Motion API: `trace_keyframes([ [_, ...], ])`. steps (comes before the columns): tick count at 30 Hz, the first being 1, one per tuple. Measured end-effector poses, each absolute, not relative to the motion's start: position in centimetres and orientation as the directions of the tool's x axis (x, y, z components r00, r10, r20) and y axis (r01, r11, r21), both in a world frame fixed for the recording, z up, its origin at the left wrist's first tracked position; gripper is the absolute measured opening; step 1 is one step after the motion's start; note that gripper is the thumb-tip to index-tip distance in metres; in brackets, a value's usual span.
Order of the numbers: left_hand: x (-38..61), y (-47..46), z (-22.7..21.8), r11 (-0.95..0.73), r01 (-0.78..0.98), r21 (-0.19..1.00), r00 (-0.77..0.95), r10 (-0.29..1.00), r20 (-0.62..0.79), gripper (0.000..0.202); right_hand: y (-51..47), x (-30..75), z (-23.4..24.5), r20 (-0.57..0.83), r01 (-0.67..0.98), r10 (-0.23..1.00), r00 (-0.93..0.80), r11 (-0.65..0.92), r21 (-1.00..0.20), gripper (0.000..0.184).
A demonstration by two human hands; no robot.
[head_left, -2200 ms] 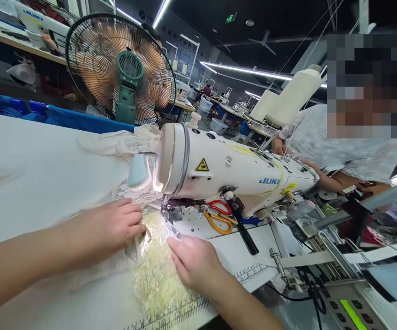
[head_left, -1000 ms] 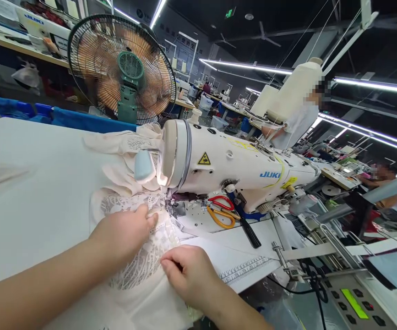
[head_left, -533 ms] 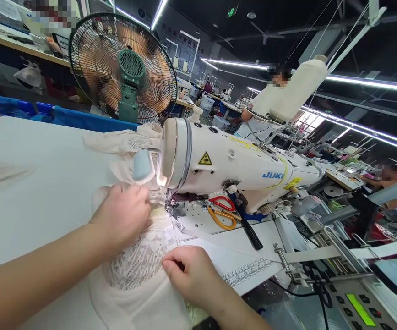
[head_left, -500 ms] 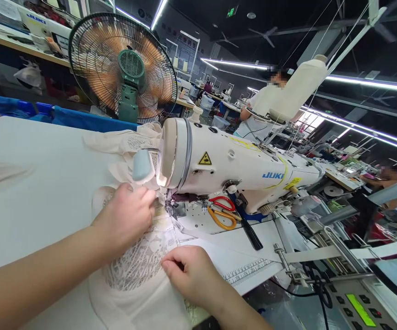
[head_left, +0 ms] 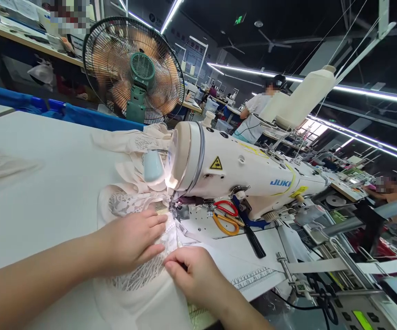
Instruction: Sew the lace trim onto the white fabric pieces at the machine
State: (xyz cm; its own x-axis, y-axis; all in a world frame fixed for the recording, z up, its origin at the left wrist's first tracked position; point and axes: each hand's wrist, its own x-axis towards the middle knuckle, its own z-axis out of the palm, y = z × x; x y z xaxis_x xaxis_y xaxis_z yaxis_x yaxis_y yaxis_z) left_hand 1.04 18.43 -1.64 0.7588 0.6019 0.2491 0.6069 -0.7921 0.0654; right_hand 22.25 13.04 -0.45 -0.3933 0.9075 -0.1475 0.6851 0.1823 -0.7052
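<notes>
Cream lace fabric (head_left: 139,279) lies under the needle area of a white sewing machine (head_left: 225,165) and spreads over the table toward me. My left hand (head_left: 138,238) rests flat on the lace just in front of the presser foot (head_left: 173,205), fingers stretched out. Close to the fabric's right edge, my right hand (head_left: 193,270) pinches the cloth between thumb and forefinger. A narrow white tape (head_left: 318,266) runs in from the right toward the foot. More of the lace cloth bunches behind the needle, beside a pale blue lamp-like part (head_left: 153,166).
Scissors with red and orange handles (head_left: 226,224) and a black-handled tool (head_left: 255,242) lie under the machine arm. A large fan (head_left: 143,68) stands behind the table. A thread cone (head_left: 308,96) rises at the back. A person (head_left: 253,114) stands farther off.
My left hand has moved from beside the needle down toward me and flattened on the lace. My right hand keeps its pinch at the edge. The view has shifted slightly.
</notes>
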Motion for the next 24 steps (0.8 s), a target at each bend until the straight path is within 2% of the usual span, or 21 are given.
trace_keyframes([
  [5,1.2,19.7,-0.8,-0.804,0.576,0.145,0.761,0.593,0.264,0.035,13.5,22.2,-0.4,-0.129,0.666,0.911,-0.392,0.184,-0.723,0.017],
  [11,1.4,19.8,-1.1,-0.792,0.606,0.076,0.761,0.605,0.233,0.045,13.7,22.2,-0.2,-0.176,0.664,0.915,-0.362,0.121,-0.738,0.015],
  [16,1.6,19.7,-1.3,-0.771,0.636,0.025,0.752,0.627,0.202,0.051,14.1,22.1,0.1,-0.199,0.675,0.918,-0.342,0.093,-0.732,0.021],
  [19,1.7,19.8,-1.4,-0.758,0.652,0.017,0.740,0.641,0.202,0.051,14.4,21.9,0.2,-0.211,0.700,0.918,-0.336,0.094,-0.708,0.024],
  [24,1.5,20.9,-1.3,-0.745,0.665,0.060,0.718,0.659,0.222,0.051,15.0,21.5,0.3,-0.223,0.782,0.924,-0.311,0.116,-0.612,0.013],
])
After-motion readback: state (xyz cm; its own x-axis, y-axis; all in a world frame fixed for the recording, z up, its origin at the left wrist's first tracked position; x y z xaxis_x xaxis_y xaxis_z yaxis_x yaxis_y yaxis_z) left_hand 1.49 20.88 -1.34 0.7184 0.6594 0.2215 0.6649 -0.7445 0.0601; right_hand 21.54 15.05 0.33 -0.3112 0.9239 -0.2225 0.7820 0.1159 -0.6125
